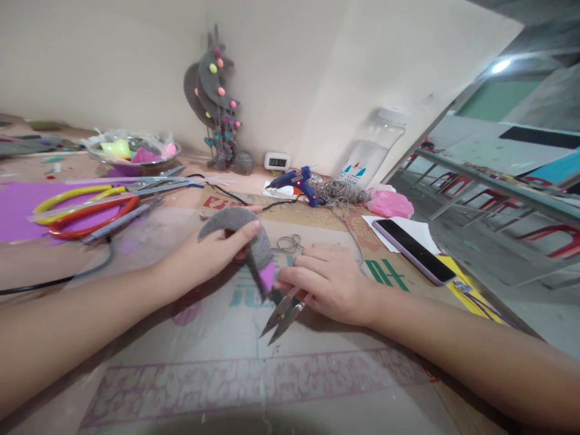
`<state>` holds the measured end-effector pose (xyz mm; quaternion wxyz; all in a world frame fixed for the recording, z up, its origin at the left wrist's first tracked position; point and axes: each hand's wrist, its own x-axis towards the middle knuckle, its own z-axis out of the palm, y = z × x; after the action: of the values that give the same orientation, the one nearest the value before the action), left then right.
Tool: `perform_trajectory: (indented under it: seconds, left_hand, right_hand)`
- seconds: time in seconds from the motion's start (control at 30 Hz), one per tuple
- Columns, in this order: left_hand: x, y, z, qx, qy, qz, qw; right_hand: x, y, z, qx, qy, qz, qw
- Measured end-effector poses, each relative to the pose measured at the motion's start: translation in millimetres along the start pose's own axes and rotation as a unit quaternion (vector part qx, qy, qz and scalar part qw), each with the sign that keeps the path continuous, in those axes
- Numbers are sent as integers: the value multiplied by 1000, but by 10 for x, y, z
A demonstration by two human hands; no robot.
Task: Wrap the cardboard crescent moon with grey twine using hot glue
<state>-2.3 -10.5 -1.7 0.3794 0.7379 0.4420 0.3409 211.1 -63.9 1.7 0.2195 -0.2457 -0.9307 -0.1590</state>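
My left hand [212,257] is closed round a grey felt crescent [242,223], with the thumb lying on its face. A bright purple patch [267,276] shows at the crescent's lower tip, close to my right fingers. In my right hand [333,281] are thread snips [283,317], their two pointed blades slightly apart and aimed down at the board. Whether the right fingertips touch the purple patch cannot be made out. A thin looped grey cord [290,243] lies just beyond the right knuckles.
Behind stand a blue glue gun [296,183], grey yarn [344,192], a clear bottle [369,151] and a small digital clock [277,161]. Large scissors [90,208] and a metal bowl [136,162] lie left. A phone [414,251] rests right. Finished grey moons [212,90] hang against the wall.
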Motion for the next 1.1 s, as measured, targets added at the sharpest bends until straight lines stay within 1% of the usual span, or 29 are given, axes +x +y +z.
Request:
perform_trajectory:
  seconds: [0.03, 0.07, 0.1, 0.17, 0.2, 0.23, 0.3, 0.37, 0.43, 0.47, 0.5, 0.53, 0.63, 0.7, 0.8, 0.87, 1.0, 1.1]
  left_hand:
    - [-7, 7, -8, 18, -11, -31, 999]
    - [-15, 16, -14, 26, -20, -51, 998]
    - [-22, 25, -19, 26, -28, -62, 997]
    - [-31, 34, -24, 8, -45, -63, 997]
    - [-32, 34, -23, -4, -51, -58, 997]
    - [-31, 32, -20, -16, -56, -50, 997]
    - [-26, 22, -12, -38, -59, -30, 997]
    - [-19, 13, -1, -52, -63, -14, 997]
    - [-15, 10, 8, -57, -76, -9, 995]
    - [-14, 12, 12, -60, -81, -7, 995]
    - [-12, 15, 16, -62, -87, -6, 994]
    - [-9, 21, 18, -61, -93, -1, 994]
    - [2, 39, 23, -29, -118, 43, 992]
    - [9, 42, 25, -3, -122, 74, 990]
    - [15, 24, 29, 11, -117, 93, 989]
    - [15, 8, 30, 7, -124, 98, 987]
    - [15, 1, 22, -18, -148, 103, 983]
    - [13, 19, 13, -35, -151, 98, 983]
  right_hand:
    - [-3, 2, 10, 38, 8, 28, 999]
    - [-3, 4, 16, 85, 18, 71, 994]
    - [0, 7, 19, 133, 27, 128, 982]
    - [27, 13, 12, 212, 52, 252, 943]
    - [52, 15, 4, 240, 62, 302, 920]
    - [82, 17, -3, 263, 65, 338, 901]
    - [151, 17, -11, 306, 47, 375, 874]
    - [209, 14, -1, 359, 6, 396, 845]
    - [236, 13, 24, 410, -25, 423, 808]
    - [237, 15, 38, 428, -31, 437, 791]
    - [231, 20, 51, 438, -27, 446, 780]
    - [220, 26, 62, 441, -12, 451, 776]
    - [186, 51, 79, 433, 57, 444, 782]
    - [178, 62, 78, 427, 80, 440, 786]
    - [185, 59, 68, 408, 82, 446, 792]
    - [193, 51, 61, 397, 80, 448, 797]
    - [192, 49, 61, 406, 82, 445, 794]
    - [184, 53, 64, 405, 88, 446, 793]
